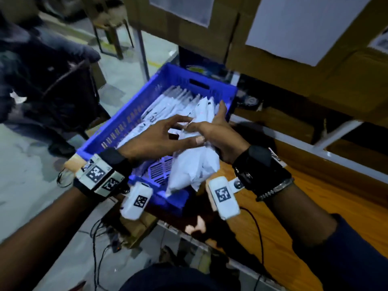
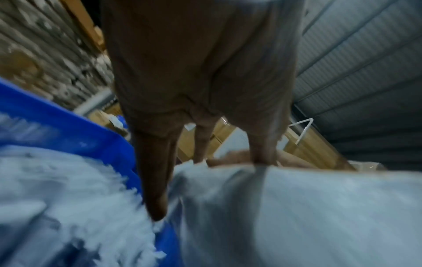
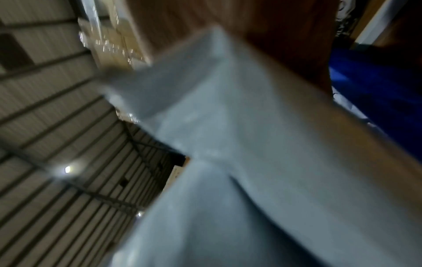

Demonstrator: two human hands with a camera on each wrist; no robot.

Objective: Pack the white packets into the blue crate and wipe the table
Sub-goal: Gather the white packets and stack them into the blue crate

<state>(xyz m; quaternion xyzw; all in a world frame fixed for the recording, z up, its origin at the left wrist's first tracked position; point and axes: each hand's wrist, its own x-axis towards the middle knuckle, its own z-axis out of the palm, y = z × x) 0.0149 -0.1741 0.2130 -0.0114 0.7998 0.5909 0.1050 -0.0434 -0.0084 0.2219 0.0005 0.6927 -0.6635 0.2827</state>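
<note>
The blue crate (image 1: 117, 131) stands on the table's left end, with white packets (image 1: 168, 108) lined upright in its far half. Over its near half my right hand (image 1: 210, 120) grips a bundle of white packets (image 1: 193, 166) from the right side. My left hand (image 1: 182, 131) reaches across with spread, straight fingers that touch the bundle's top. In the left wrist view those fingers (image 2: 155, 180) press against the bundle (image 2: 297, 216) beside the crate wall (image 2: 68, 126). The blurred right wrist view is filled by the bundle (image 3: 251, 162), with the crate (image 3: 376, 99) at its right.
The wooden table (image 1: 294, 206) stretches to the right. Cardboard boxes (image 1: 315, 70) with white sheets stand behind a white metal rail (image 1: 315, 148). A person in dark clothes (image 1: 42, 80) is at the left. Cables (image 1: 100, 238) hang below the table's edge.
</note>
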